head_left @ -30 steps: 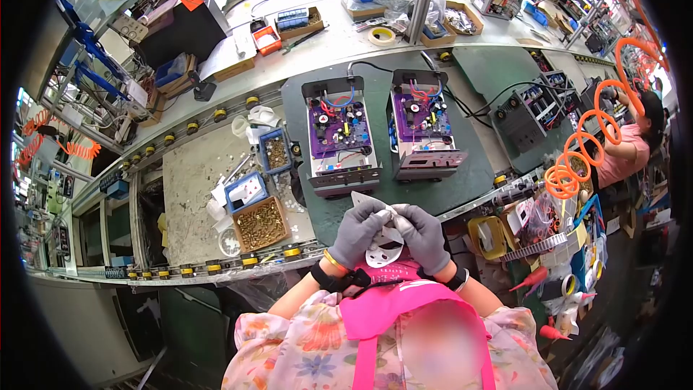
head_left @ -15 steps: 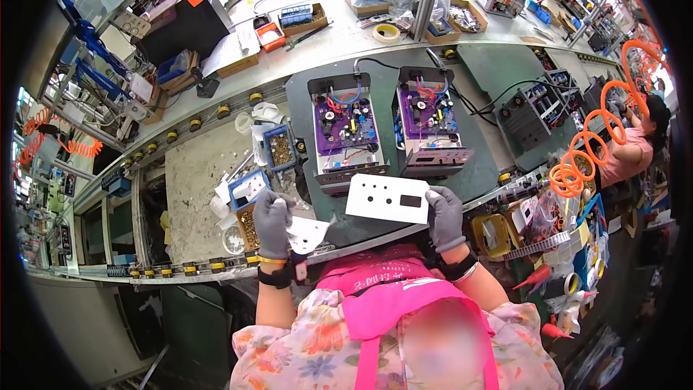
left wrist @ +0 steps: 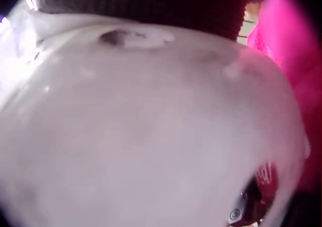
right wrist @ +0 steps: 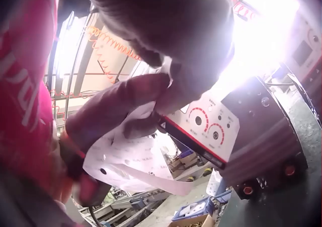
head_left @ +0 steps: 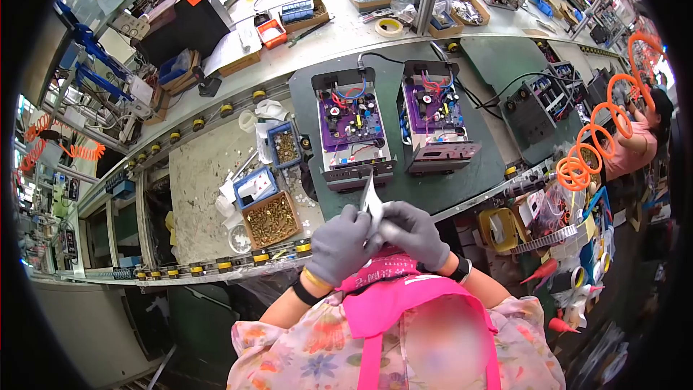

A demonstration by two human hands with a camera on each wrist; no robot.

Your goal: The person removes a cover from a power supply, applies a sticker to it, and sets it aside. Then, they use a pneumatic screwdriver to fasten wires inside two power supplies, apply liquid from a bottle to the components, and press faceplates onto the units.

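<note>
Both gloved hands meet in front of the person's chest in the head view. My right hand (head_left: 415,235) pinches a printed panel sticker (right wrist: 214,129), which has holes, red dial arcs and a dark strip along one edge. In my left hand (head_left: 339,249) is a white backing paper (right wrist: 133,159), curled and faintly printed, hanging beside the sticker in the right wrist view. The left fingers (right wrist: 123,98) lie right at the sticker's edge. White sheet fills most of the left wrist view. From the head view the sticker appears nearly edge-on.
Two open-topped devices (head_left: 354,126) (head_left: 437,119) with purple circuit boards stand on a green board (head_left: 310,101) ahead. To the left are a box of brass-coloured fasteners (head_left: 271,220) and blue bins (head_left: 254,186). Orange coiled hoses (head_left: 577,166) hang at the right, near another person (head_left: 632,148).
The hands were together, then moved apart with the sticker in the right and the backing paper in the left. Now they are together again, and the sticker has turned edge-on.
</note>
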